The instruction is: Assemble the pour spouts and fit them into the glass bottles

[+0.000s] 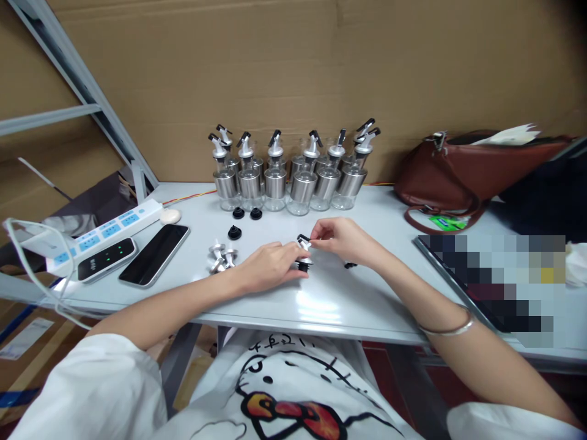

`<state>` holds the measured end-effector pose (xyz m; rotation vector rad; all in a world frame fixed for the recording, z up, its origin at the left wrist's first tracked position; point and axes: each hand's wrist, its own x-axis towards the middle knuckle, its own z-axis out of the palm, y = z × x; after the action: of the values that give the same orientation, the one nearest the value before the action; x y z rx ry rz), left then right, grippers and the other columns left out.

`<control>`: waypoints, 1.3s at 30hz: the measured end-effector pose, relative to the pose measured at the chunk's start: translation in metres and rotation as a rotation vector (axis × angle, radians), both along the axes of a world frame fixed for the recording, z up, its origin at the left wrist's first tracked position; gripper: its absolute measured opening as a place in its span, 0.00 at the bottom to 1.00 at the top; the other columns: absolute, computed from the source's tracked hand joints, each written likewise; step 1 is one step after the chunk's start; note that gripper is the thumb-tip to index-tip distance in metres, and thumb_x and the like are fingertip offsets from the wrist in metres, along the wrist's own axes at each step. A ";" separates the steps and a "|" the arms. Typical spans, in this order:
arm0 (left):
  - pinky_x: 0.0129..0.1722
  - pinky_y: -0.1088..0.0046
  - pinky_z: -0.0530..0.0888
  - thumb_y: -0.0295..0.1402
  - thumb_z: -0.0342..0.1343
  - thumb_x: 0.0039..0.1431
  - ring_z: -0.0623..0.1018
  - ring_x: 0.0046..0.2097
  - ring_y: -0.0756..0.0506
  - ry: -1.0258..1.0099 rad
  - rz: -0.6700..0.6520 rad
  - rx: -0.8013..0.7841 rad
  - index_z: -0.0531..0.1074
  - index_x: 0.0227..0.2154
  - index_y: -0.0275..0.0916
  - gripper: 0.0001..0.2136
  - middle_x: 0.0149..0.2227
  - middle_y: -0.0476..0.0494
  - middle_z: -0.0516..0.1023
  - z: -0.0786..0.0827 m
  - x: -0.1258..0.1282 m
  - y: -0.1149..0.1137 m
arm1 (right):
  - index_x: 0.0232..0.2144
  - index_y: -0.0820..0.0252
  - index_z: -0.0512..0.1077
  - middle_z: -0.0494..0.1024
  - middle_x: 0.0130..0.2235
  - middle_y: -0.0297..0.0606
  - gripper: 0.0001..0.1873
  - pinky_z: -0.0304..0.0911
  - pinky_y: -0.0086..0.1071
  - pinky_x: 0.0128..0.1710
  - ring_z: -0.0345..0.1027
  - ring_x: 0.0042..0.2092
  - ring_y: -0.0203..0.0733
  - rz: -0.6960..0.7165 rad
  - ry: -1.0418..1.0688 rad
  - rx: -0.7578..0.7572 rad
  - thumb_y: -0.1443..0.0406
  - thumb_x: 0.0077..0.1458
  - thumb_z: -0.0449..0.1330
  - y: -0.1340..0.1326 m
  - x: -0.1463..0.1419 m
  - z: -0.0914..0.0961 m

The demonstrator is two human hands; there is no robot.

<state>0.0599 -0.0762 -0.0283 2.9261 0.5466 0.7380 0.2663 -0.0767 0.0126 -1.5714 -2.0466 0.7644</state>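
My left hand [268, 264] and my right hand [345, 238] meet over the middle of the grey table [330, 299]. Both pinch one small silver pourer spout [303, 253] with a black cap and black stopper; the left grips its base, the right fingers its top. Two or three loose silver spouts [221, 256] lie just left of my left hand. Three black rubber stoppers [235, 232] rest behind them. A small black part [350, 265] lies under my right wrist. Several steel-sleeved glass oil bottles [293, 177] with spouts stand in a group at the back.
At the left lie a black phone [155, 253], a dark device with green lights [106, 259], a white power strip [110, 229] and a small white oval [170, 216]. A brown leather bag [463, 171] sits back right. A dark tray [440, 263] lies at right. Cardboard forms the back wall.
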 end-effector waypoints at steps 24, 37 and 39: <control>0.39 0.69 0.68 0.41 0.48 0.64 0.75 0.39 0.45 0.008 0.059 0.036 0.63 0.45 0.34 0.15 0.41 0.40 0.75 -0.002 0.001 0.009 | 0.25 0.62 0.72 0.74 0.24 0.32 0.13 0.62 0.31 0.30 0.66 0.26 0.34 0.064 0.466 -0.153 0.60 0.37 0.68 0.000 0.002 0.006; 0.39 0.68 0.66 0.42 0.47 0.64 0.76 0.42 0.45 -0.022 0.061 0.068 0.63 0.45 0.35 0.15 0.42 0.40 0.76 0.002 0.002 0.005 | 0.30 0.62 0.74 0.73 0.23 0.31 0.20 0.60 0.31 0.29 0.65 0.26 0.34 0.087 0.454 -0.108 0.54 0.37 0.69 0.002 0.002 0.004; 0.40 0.68 0.66 0.42 0.45 0.65 0.76 0.42 0.45 -0.050 0.073 0.089 0.62 0.46 0.35 0.16 0.41 0.41 0.76 0.002 0.002 0.004 | 0.29 0.62 0.73 0.73 0.23 0.31 0.20 0.61 0.32 0.30 0.66 0.26 0.34 0.076 0.480 -0.126 0.54 0.36 0.69 0.001 0.001 0.005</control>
<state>0.0622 -0.0719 -0.0258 2.9734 0.6342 0.8641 0.2674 -0.0761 0.0179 -1.2236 -1.7363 1.1878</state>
